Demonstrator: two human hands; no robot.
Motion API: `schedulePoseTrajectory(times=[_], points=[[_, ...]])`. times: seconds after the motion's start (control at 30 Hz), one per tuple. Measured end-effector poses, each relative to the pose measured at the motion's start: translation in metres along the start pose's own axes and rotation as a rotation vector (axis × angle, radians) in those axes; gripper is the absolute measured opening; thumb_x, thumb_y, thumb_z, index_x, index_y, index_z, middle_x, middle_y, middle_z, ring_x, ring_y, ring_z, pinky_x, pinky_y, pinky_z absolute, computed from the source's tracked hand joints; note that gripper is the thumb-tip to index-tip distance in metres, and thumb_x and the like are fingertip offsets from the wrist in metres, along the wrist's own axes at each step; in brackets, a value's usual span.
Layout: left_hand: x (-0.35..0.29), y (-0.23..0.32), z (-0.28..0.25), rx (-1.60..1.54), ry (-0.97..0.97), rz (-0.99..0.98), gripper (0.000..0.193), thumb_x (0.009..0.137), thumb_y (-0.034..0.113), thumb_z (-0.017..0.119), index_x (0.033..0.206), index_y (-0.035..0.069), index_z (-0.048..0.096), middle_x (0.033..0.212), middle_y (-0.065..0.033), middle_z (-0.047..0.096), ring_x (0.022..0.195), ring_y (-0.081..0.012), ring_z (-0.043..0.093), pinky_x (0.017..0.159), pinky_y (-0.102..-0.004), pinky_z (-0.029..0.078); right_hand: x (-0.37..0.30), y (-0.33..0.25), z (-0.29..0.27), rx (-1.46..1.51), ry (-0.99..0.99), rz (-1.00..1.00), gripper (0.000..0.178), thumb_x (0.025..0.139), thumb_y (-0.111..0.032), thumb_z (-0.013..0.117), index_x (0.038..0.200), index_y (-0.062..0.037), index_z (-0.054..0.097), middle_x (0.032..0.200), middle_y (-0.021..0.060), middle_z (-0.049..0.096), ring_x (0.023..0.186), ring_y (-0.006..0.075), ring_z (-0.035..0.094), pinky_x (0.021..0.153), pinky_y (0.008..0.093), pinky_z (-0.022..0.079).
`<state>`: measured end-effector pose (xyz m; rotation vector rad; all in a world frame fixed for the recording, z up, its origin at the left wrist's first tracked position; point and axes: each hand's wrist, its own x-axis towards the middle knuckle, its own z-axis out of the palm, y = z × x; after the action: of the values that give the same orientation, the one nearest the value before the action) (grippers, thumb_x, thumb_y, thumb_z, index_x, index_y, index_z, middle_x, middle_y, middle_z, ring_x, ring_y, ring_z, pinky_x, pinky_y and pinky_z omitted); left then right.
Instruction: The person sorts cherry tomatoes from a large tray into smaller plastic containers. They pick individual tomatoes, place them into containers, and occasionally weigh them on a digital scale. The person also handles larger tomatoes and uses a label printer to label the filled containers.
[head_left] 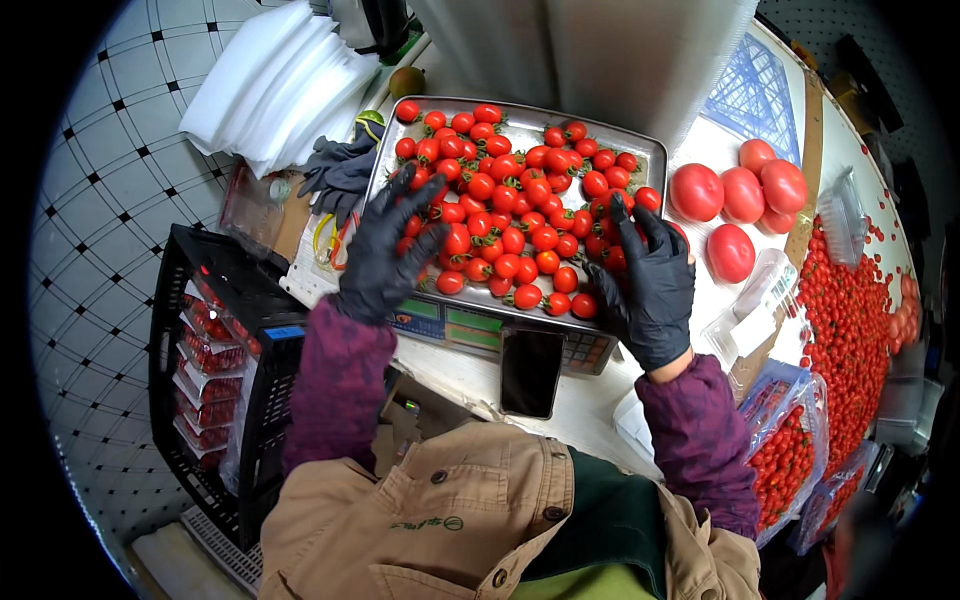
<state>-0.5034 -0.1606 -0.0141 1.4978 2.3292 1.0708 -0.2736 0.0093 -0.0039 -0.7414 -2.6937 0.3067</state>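
A shallow metal tray (640,150) full of red cherry tomatoes (513,240), many with green stems, rests on a weighing scale (470,326) in front of me. My left hand (392,245), in a black glove, is at the tray's left side with its fingers spread over the tomatoes there. At the right side my right hand (648,275), gloved in black too, has its fingers apart and reaching over the tray's edge among the tomatoes. Neither hand visibly holds a tomato. A dark-screened phone (531,371) leans at the scale's front.
Large tomatoes (731,253) sit right of the tray. A big heap of cherry tomatoes (845,340) lies farther right, near clear plastic boxes (770,280). At left are a black crate (265,400) holding packed boxes, grey gloves (345,170) and white foam sheets (275,85).
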Motion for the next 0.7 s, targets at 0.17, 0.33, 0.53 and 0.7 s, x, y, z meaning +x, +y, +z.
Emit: schedulePoseTrajectory(times=[0.17, 0.33, 0.53, 0.7], points=[[-0.023, 0.032, 0.036, 0.258, -0.027, 0.067, 0.068, 0.076, 0.039, 0.066, 0.135, 0.016, 0.041, 0.14, -0.0172, 0.03, 0.128, -0.0351, 0.03, 0.103, -0.048, 0.028, -0.007, -0.015, 0.01, 0.158, -0.089, 0.096, 0.071, 0.073, -0.014, 0.066, 0.137, -0.0133, 0.036, 0.119, 0.0196, 0.048, 0.102, 0.0357, 0.048, 0.086, 0.0416, 0.042], [-0.011, 0.051, 0.058, 0.399, -0.04, 0.159, 0.062, 0.078, 0.038, 0.064, 0.133, 0.016, 0.044, 0.139, -0.0146, 0.032, 0.124, -0.0381, 0.031, 0.099, -0.0499, 0.028, 0.007, -0.024, 0.014, 0.176, -0.059, 0.021, 0.068, 0.073, -0.013, 0.066, 0.135, -0.02, 0.04, 0.116, 0.0182, 0.049, 0.102, 0.0351, 0.049, 0.085, 0.041, 0.043], [0.004, 0.043, 0.067, 0.24, 0.06, 0.194, 0.045, 0.073, 0.012, 0.068, 0.117, 0.015, 0.059, 0.123, -0.0111, 0.047, 0.106, -0.0306, 0.049, 0.085, -0.0405, 0.043, 0.015, -0.012, 0.011, 0.293, -0.188, 0.068, 0.065, 0.071, -0.008, 0.066, 0.132, -0.0172, 0.044, 0.106, 0.0163, 0.052, 0.093, 0.032, 0.052, 0.079, 0.0383, 0.045], [0.018, 0.031, 0.059, 0.007, 0.271, 0.141, 0.031, 0.074, 0.0, 0.065, 0.104, 0.006, 0.061, 0.101, -0.0092, 0.058, 0.093, -0.0255, 0.057, 0.079, -0.0334, 0.047, 0.019, -0.015, 0.017, 0.318, -0.112, -0.016, 0.053, 0.071, 0.0, 0.062, 0.121, -0.0119, 0.05, 0.104, 0.0162, 0.052, 0.092, 0.0342, 0.053, 0.078, 0.0399, 0.045]])
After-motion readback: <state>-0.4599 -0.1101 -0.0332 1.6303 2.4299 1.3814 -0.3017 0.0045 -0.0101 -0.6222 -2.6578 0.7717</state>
